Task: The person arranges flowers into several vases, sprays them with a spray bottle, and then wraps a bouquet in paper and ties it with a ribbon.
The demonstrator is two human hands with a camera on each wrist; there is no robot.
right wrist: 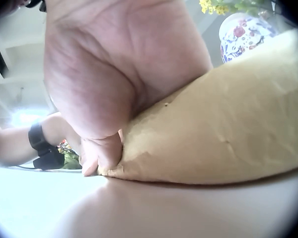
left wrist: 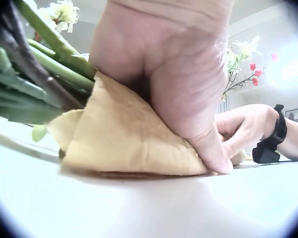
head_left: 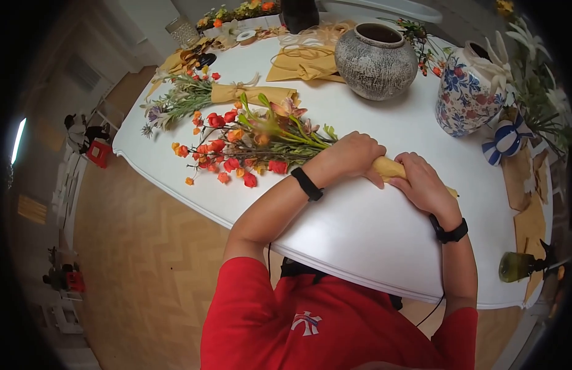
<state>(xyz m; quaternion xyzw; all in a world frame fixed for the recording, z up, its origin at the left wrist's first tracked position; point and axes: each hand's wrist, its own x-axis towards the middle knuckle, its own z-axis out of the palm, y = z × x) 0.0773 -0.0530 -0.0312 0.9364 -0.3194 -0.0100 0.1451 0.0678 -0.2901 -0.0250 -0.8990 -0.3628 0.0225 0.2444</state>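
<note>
A bouquet of red and orange flowers (head_left: 236,148) lies on the white table, its green stems (left wrist: 54,69) running into tan wrapping paper (head_left: 389,168). My left hand (head_left: 354,155) grips the paper at the stem end, fingers over the top and thumb down along the near side. Close beside it, my right hand (head_left: 425,185) holds the same roll farther along. In the right wrist view the wrapping paper (right wrist: 218,124) swells into a smooth roll, and the thumb pushes at its lower edge by the tabletop. The palms hide part of the roll.
Behind the hands stand a grey textured vase (head_left: 375,65) and a blue-and-red floral vase (head_left: 465,95). A second wrapped bouquet (head_left: 249,94) lies beyond the flowers. A green spray bottle (head_left: 514,266) is at the right edge, near brown paper sheets (head_left: 528,225).
</note>
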